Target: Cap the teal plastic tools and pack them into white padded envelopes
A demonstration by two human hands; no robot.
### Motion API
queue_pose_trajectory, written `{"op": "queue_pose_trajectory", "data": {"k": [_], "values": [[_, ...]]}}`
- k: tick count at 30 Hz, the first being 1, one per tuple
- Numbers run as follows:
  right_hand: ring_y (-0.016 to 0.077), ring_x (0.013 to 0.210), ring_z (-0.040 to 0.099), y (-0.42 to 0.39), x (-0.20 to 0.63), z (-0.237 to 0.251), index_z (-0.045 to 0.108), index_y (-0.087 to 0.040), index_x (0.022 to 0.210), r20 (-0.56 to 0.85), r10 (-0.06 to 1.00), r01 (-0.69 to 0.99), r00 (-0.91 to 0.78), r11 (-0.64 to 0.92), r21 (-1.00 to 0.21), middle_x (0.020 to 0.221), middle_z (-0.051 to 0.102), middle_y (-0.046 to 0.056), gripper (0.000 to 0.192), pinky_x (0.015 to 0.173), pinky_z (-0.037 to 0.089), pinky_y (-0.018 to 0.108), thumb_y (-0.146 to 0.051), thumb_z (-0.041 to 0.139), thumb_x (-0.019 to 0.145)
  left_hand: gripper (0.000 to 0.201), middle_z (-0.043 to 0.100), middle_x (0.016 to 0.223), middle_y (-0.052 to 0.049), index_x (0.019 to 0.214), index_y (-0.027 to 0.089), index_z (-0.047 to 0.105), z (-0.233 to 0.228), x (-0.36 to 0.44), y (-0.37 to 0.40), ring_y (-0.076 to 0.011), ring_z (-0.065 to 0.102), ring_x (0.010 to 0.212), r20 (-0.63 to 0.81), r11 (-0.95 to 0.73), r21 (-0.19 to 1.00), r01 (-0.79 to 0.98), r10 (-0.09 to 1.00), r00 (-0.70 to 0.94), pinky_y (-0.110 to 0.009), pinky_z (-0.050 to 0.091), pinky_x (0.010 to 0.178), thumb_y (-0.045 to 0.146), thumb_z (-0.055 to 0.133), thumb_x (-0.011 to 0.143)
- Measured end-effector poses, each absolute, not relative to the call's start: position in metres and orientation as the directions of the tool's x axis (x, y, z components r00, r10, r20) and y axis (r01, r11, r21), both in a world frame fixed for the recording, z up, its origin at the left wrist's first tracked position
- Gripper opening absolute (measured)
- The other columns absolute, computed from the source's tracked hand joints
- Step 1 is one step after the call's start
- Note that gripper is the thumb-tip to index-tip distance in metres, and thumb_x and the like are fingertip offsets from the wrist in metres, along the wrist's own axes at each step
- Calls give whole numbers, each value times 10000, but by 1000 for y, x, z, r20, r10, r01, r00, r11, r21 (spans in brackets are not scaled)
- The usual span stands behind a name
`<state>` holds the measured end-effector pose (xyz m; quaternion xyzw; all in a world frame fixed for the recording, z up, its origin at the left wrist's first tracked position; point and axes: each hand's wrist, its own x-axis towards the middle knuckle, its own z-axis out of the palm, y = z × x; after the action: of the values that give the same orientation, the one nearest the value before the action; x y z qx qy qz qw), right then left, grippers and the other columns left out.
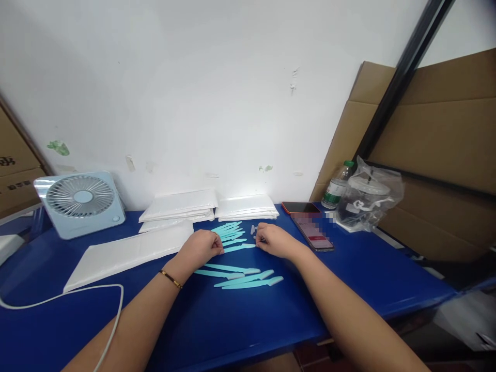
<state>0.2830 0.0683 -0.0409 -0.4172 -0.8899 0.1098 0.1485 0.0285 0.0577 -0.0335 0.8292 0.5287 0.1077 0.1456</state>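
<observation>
A person's two bare hands meet over a blue counter (240, 320), working on one slim turquoise plastic stick (239, 248) that lies between them near the counter's middle. The left hand (201, 248) has its fingers curled and its grip pinching the stick's left end; the right hand (275, 241) is also closed at the fingertips, at or just beyond the stick's right end, though what it pinches there is too small to tell. The stick's long axis runs left to right across the counter, its right end angled slightly away from the person. It looks light, thin and fairly stiff, likely smooth enough to slip, so a hold at either end between fingertips seems the sensible one. Behind the hands sits a loose fan of similar sticks (229, 231); nearer the person, four more (242, 276) lie roughly parallel. Stacks of white packets (182, 205) line the wall, a long white pack (127, 253) lies left, beside a small desk fan (81, 202). Two phones (310, 225), a water bottle (338, 186) and a bagged cup (368, 199) stand to the right.
</observation>
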Motion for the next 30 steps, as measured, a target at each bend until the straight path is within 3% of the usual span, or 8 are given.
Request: {"op": "queue_pose_trajectory", "data": {"k": [3,6,10,15,19,24,27,30], "values": [[104,676,502,66,280,-40,633,-148,776,188,780,704,-596,621,-345,873,536,42,42,602,371,214,-169,620,741,194,682,705,-13,684,216,671,-34,27,59,-157,586,667,21,-379,361,852,917,399,-236,364,550,373,562,716],[114,693,507,64,272,-40,628,-160,869,211,780,696,-589,622,-357,905,535,47,159,613,375,222,-256,654,745,197,681,708,-8,691,221,672,-35,27,59,-155,589,668,13,-385,376,843,912,411,-233,373,556,382,561,718],[129,733,525,68,266,-44,631,-155,826,193,765,702,-615,642,-307,844,560,43,62,665,378,234,-194,600,789,201,678,701,-7,693,222,670,-37,27,61,-156,591,667,7,-390,381,838,908,419,-234,371,554,385,558,724],[140,731,542,77,281,-47,646,-144,819,219,805,766,-551,592,-251,851,586,65,71,673,379,245,-182,599,782,172,679,736,-15,719,217,670,-34,23,63,-165,592,698,55,-386,298,873,920,388,-249,379,593,348,558,729],[129,712,548,73,289,-40,662,-163,846,273,822,727,-500,570,-383,837,604,44,107,648,391,232,-215,598,778,253,666,820,-27,819,219,679,-26,19,58,-168,585,738,88,-399,324,858,915,393,-247,392,616,424,576,712],[113,668,542,55,282,-27,676,-174,831,135,745,560,-653,595,-577,794,603,23,185,580,403,208,-335,637,750,278,643,711,12,795,228,688,-24,20,49,-126,562,638,-124,-438,520,733,810,573,-199,391,538,455,634,643],[115,656,537,50,276,-26,684,-183,842,54,690,544,-722,613,-573,789,603,18,291,543,392,202,-406,714,659,223,632,657,17,730,222,688,-27,22,49,-117,542,593,-133,-425,497,756,824,551,-195,368,508,420,627,648],[110,631,526,51,270,-30,680,-188,811,41,692,580,-721,634,-511,747,601,8,223,532,371,200,-370,705,685,174,635,641,17,694,224,686,-29,24,52,-118,538,580,-86,-450,447,773,839,538,-202,359,511,382,621,658]]}}
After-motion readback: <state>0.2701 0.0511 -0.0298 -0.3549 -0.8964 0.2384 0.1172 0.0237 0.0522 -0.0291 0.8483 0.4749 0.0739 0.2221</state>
